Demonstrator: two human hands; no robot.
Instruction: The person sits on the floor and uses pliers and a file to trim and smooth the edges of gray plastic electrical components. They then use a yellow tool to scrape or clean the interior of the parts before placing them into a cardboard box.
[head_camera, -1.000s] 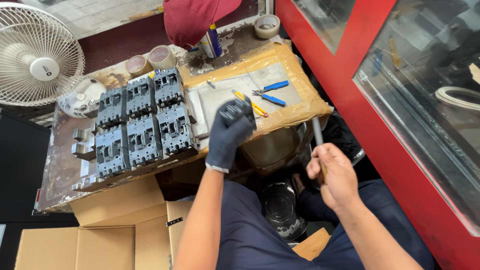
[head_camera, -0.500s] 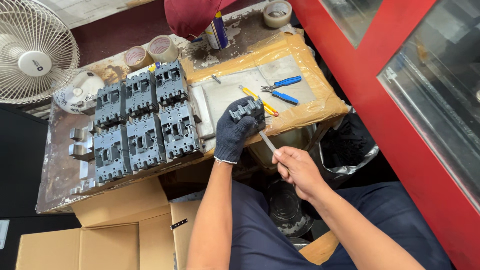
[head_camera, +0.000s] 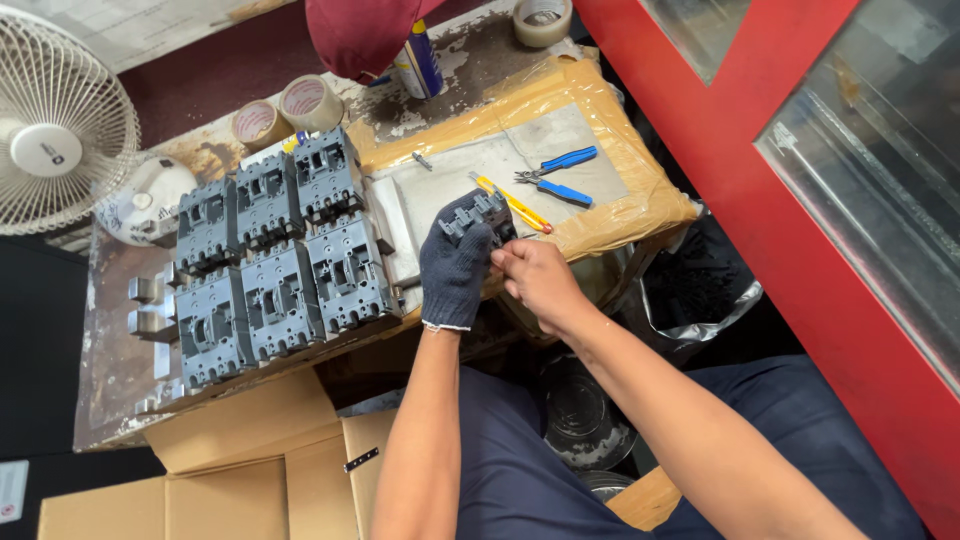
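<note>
My gloved left hand (head_camera: 455, 272) holds a small grey plastic part (head_camera: 478, 214) above the near edge of the metal work plate (head_camera: 440, 180). My bare right hand (head_camera: 540, 282) is pressed against the part's near side with its fingers closed. The thin metal rod it held a moment ago is hidden inside the fist. A block of several grey breaker housings (head_camera: 270, 262) lies in two rows just left of my left hand.
Blue-handled pliers (head_camera: 560, 176) and a yellow cutter (head_camera: 512, 203) lie on the plate. Tape rolls (head_camera: 290, 108), a bottle (head_camera: 422, 60) and a fan (head_camera: 55, 130) stand at the back left. Cardboard boxes (head_camera: 250, 450) sit below the table, with a red frame (head_camera: 760, 200) at right.
My right hand has come up from beside my lap with the metal rod and closed in on the part. My left hand has kept the part over the plate.
</note>
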